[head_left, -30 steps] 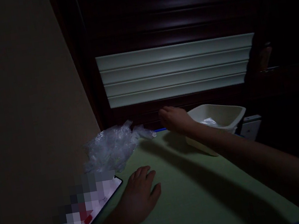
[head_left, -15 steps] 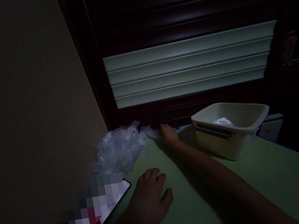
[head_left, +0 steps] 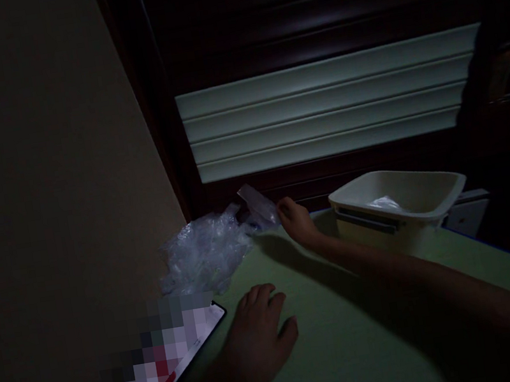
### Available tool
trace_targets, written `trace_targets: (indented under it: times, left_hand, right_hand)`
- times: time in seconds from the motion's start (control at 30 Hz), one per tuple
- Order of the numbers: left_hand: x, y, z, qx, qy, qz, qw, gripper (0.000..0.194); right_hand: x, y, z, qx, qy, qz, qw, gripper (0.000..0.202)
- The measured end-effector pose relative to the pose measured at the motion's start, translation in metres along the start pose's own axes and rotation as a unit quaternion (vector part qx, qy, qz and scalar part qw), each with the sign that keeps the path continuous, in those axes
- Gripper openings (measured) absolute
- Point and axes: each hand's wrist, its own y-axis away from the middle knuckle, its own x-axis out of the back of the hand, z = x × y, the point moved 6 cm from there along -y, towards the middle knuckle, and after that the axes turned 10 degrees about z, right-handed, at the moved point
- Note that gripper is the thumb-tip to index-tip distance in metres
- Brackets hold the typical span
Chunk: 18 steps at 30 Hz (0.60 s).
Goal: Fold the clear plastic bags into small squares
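Note:
My right hand (head_left: pixel 296 219) is raised a little above the far edge of the green tabletop (head_left: pixel 326 334), its fingers pinched on a clear plastic bag (head_left: pixel 257 206). The bag sticks out to the left of the fingers, in front of the dark panel. Close by on the left lies a crumpled heap of clear plastic bags (head_left: pixel 206 250). My left hand (head_left: pixel 263 335) rests near the table's front with fingers spread and nothing in it. A lit phone or tablet (head_left: pixel 180 364), its screen partly blurred out, is just left of that hand.
A cream plastic bin (head_left: pixel 383 235) with a grey handle stands at the right, some clear plastic (head_left: pixel 387 203) inside it. Behind the table rises a dark slatted door (head_left: pixel 304 15) with pale slats (head_left: pixel 319 110). A wall (head_left: pixel 46 153) borders the left side.
My right hand has lifted from the tabletop and shifted slightly right, raising the plastic bag upright beside the heap. My left hand has stayed in place.

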Motion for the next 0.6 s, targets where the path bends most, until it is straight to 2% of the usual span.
trace_targets:
  times: [0.13,0.23,0.3,0.43,0.6]
  left_hand:
    - [-0.001,0.0,0.0,-0.001,0.001,0.011,1.0,0.029]
    - [-0.001,0.001,0.0,0.01,0.015,0.016,1.0,0.028]
    - [-0.001,0.001,-0.001,0.017,0.024,0.017,0.999,0.027]
    - [-0.002,0.001,-0.003,0.032,0.048,0.021,0.998,0.03]
    - [0.0,0.002,-0.008,0.07,0.126,0.025,0.989,0.049]
  right_hand:
    - [0.05,0.052,-0.006,-0.041,-0.13,0.005,0.991,0.013]
    - [0.084,0.092,-0.001,-0.118,-0.207,-0.001,0.971,0.011]
    - [0.097,0.111,0.005,-0.174,-0.245,-0.008,0.954,0.008]
    - [0.098,0.13,0.015,-0.262,-0.296,-0.032,0.918,0.006]
    - [0.087,0.137,0.019,-0.332,-0.328,-0.074,0.881,0.007]
